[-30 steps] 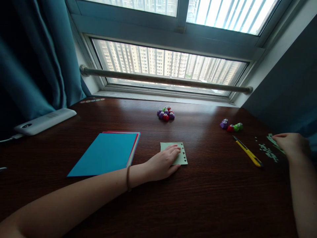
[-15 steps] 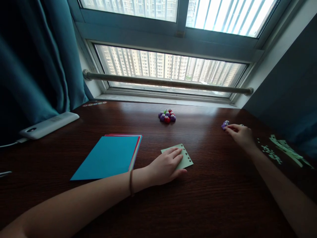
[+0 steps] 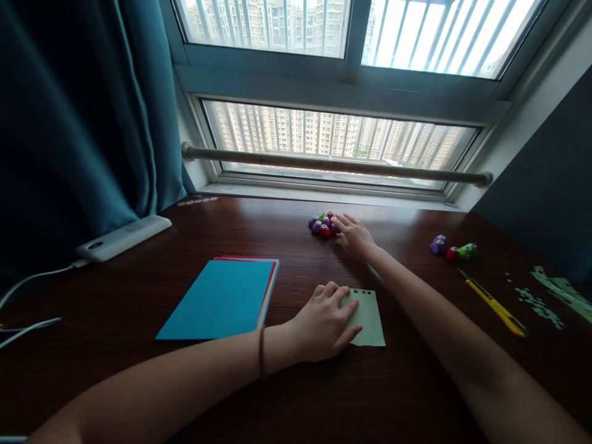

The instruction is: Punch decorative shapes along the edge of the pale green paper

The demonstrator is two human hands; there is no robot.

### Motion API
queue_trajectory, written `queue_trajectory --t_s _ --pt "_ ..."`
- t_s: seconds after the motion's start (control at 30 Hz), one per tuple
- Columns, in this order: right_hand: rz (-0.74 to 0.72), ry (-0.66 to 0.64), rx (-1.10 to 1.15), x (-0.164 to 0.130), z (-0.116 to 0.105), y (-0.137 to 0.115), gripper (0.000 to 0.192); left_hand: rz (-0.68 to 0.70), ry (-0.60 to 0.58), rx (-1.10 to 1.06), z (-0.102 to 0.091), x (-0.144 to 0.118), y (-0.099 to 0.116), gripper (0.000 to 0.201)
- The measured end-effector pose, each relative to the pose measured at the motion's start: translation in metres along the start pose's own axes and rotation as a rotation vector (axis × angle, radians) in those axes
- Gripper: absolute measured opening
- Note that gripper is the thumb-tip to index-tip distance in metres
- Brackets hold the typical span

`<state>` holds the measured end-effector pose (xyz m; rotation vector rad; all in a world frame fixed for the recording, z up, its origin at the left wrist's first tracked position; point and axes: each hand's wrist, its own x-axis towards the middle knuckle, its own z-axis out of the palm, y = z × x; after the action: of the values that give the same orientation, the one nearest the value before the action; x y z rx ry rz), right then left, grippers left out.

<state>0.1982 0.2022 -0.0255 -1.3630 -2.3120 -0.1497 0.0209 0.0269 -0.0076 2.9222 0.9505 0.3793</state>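
Fingers (image 3: pixel 348 220) of the right hand (image 3: pixel 354 235) stretch out flat and loosely spread toward the far cluster of small punches (image 3: pixel 322 226), the tips touching or just beside its right edge; whether they grip one cannot be told, and nothing shows closed inside the hand. Left hand (image 3: pixel 326 320) lies palm down, fingers lightly curled and a little apart, pressing the left part of a pale green paper (image 3: pixel 369 317) to the table (image 3: pixel 398 394); it pins the sheet rather than pinching it. That paper sits near the middle of the table, just right of the left hand, with a row of small punched holes along its far edge — the right forearm passes close by its right side.

Further left, a stack of coloured sheets (image 3: pixel 224 299) with a blue one on top lies flat, near the left wrist, which wears a thin band (image 3: pixel 262 352); beyond it, at the far left, a white oblong device (image 3: pixel 124 237) rests with a cable (image 3: pixel 28 290) trailing toward the near left. To the right, well apart from both hands, a second group of punches (image 3: pixel 453 249) — purple, red, green — sits beside a yellow utility knife (image 3: pixel 493 303); pale green scraps (image 3: pixel 539 302) scatter at the right edge. At the far side, a rail (image 3: pixel 333 164) crosses the window (image 3: pixel 342 132); a teal curtain (image 3: pixel 78 117) hangs at the left.
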Motion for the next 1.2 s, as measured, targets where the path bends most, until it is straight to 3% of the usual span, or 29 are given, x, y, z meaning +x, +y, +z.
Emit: queue_trajectory --t_s 0.23,0.4,0.57,0.63,0.77,0.9,1.07,1.2 --pt "0.092 0.041 0.028 0.001 0.010 -0.013 0.034 -0.012 -0.002 -0.025 -0.002 -0.001 0.000 0.035" --pt "0.203 0.153 0.149 -0.015 -0.010 -0.017 0.030 -0.045 0.036 -0.080 0.005 -0.001 -0.003 0.046" --pt "0.329 0.248 0.367 -0.076 -0.052 -0.026 0.036 -0.013 0.052 -0.154 0.007 0.000 -0.005 0.047" --pt "0.429 0.203 0.704 -0.108 -0.064 -0.031 0.035 0.002 0.063 -0.186 0.007 0.000 -0.005 0.046" --pt "0.590 0.241 0.996 -0.154 -0.069 -0.039 0.030 0.036 0.067 -0.244 0.006 0.002 -0.005 0.048" --pt "0.630 0.209 1.060 -0.166 -0.066 -0.044 0.034 0.056 0.053 -0.344 0.006 0.003 -0.007 0.055" --pt "0.639 0.134 1.071 -0.165 -0.068 -0.045 0.036 -0.014 0.082 -0.709 0.012 0.010 -0.017 0.054" --pt "0.665 0.163 1.136 -0.164 -0.067 -0.042 0.036 -0.349 0.121 -1.252 0.018 0.020 -0.028 0.041"
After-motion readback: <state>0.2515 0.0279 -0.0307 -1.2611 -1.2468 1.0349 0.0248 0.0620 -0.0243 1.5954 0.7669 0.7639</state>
